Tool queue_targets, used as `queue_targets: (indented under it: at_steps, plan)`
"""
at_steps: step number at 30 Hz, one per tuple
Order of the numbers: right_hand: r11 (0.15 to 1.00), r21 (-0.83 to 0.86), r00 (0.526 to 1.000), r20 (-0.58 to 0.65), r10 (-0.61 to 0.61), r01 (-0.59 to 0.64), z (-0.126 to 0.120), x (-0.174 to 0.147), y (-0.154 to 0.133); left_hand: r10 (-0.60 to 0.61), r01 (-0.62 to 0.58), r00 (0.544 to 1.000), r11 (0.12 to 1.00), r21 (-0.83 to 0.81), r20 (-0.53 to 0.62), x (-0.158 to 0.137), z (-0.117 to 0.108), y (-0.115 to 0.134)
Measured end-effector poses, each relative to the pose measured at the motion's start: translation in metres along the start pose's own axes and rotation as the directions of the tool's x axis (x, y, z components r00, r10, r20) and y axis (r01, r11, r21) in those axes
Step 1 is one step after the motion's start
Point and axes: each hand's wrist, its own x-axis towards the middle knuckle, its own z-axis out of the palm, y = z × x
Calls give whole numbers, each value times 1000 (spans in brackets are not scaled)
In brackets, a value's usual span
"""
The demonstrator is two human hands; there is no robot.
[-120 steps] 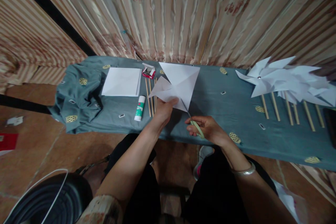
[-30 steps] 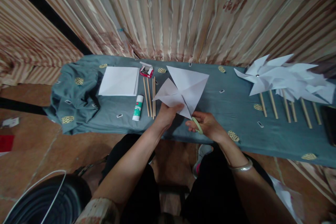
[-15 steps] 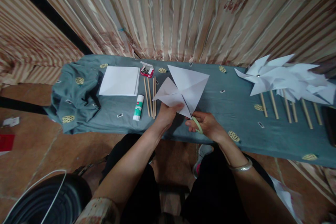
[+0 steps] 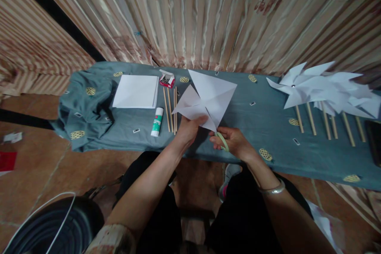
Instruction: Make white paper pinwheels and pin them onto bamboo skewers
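Observation:
Between the fingers and thumb of my left hand (image 4: 190, 129) is a white paper square (image 4: 216, 93) with crease lines and slits cut toward its middle. My right hand (image 4: 230, 141) grips scissors (image 4: 222, 141) with pale green handles. Their blades meet the paper at its near corner, along a slit, and are mostly hidden by it. Left of my left hand lie several thin wooden sticks (image 4: 170, 110), and beyond them a glue stick (image 4: 157, 122) with a green and white label.
A stack of white paper (image 4: 136, 91) and a small open red box (image 4: 167, 79) of metal pins sit at the back left. Finished paper pinwheels (image 4: 321, 87) on sticks overlap at the right. A dark object (image 4: 373, 143) lies at the right edge. Curtains (image 4: 202, 20) hang behind the cloth-covered table (image 4: 253, 123).
The paper has shifted and tilted slightly up and to the left. Both hands keep nearly the same places and grips; the scissors stay at the near corner.

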Motion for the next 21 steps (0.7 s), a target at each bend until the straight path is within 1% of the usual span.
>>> queue_targets:
  at_steps: [7,17,19,21]
  plan:
    - [999,-9,999,9,-33,33,-2,1,4,15,-15,1000,1000,27,10,-2,0,0]
    - [1000,-13,1000,5,-7,7,-2,2,3,9,-9,1000,1000,24,2,0,0,-1]
    - [1000,-16,999,28,14,-14,-2,0,3,8,-8,1000,1000,16,-9,2,-1,0]
    - [998,-43,996,77,40,-36,-6,-4,2,22,-21,999,1000,14,-29,5,-2,3]
